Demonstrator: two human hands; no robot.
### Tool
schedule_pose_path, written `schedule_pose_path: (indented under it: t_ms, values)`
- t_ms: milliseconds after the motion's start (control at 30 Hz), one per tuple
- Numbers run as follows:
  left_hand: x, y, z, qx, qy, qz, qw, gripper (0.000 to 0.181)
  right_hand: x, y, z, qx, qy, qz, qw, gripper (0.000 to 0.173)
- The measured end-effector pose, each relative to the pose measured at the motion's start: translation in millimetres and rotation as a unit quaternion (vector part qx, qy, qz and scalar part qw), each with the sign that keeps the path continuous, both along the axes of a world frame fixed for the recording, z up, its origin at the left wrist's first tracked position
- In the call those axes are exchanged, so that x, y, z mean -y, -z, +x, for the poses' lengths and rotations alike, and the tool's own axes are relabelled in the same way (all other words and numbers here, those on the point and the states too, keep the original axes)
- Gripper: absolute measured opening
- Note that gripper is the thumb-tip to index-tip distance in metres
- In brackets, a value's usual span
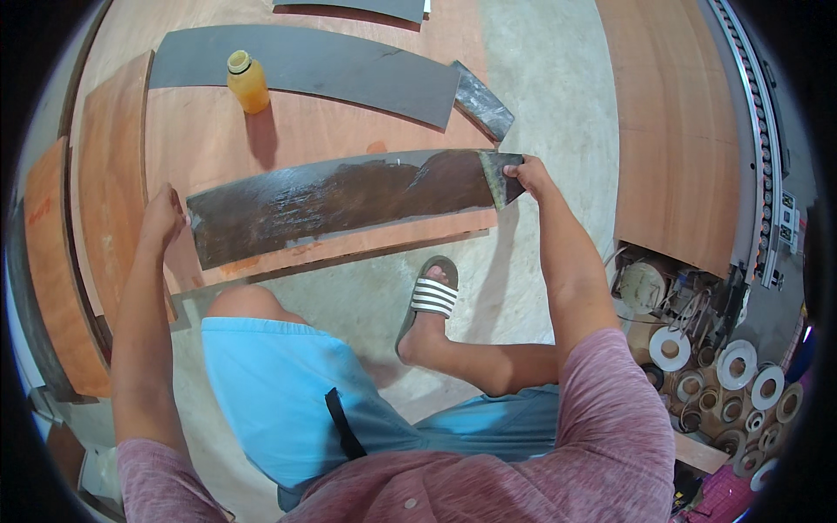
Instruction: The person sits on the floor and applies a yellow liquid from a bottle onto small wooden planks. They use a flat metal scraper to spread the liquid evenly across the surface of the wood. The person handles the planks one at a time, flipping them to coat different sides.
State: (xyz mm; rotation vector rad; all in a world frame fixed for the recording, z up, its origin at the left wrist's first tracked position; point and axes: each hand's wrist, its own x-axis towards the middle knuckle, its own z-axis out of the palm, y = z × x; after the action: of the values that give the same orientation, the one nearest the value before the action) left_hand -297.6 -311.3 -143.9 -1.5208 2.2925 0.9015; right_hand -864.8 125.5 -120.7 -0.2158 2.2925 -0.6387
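Observation:
A long, slightly curved laminate strip (340,189) lies across the plywood before me, its brown face streaked with a wet, glossy coating. My left hand (165,214) holds its left end at the edge, fingers close together and partly hidden. Over the strip's right end, my right hand (531,176) grips a dark flat spreader-like piece (509,171), thumb on top. A crusted yellow-green band (492,180) runs along that piece's left edge. Beyond the strip, an uncapped plastic bottle (251,88) with yellow-orange liquid stands upright.
Behind lie a grey curved panel (314,65) and a dark offcut (484,101) on the plywood sheet (189,131). Plywood boards (111,183) line the left. At right are another plywood sheet (673,131), a metal rail (762,144), cables (686,307) and several ring-shaped rolls (737,365).

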Motion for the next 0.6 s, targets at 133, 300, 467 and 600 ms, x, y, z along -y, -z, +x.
schedule_pose_path:
  t_ms: [133,300,467,600]
  values:
    - [3,6,1,-0.011,0.021,-0.012,1.000,0.033,-11,3,-3,0.007,0.051,-0.008,0.999,0.024]
    - [4,9,7,-0.012,-0.016,0.014,1.000,0.033,-1,-5,8,-0.001,0.063,0.037,0.997,0.024]
    - [4,5,-2,-0.007,0.003,0.013,1.000,0.031,-28,9,-11,0.011,0.104,-0.023,0.994,0.028]
    - [5,8,9,-0.002,0.002,-0.008,1.000,0.031,-21,11,-12,-0.003,0.081,0.006,0.997,0.024]
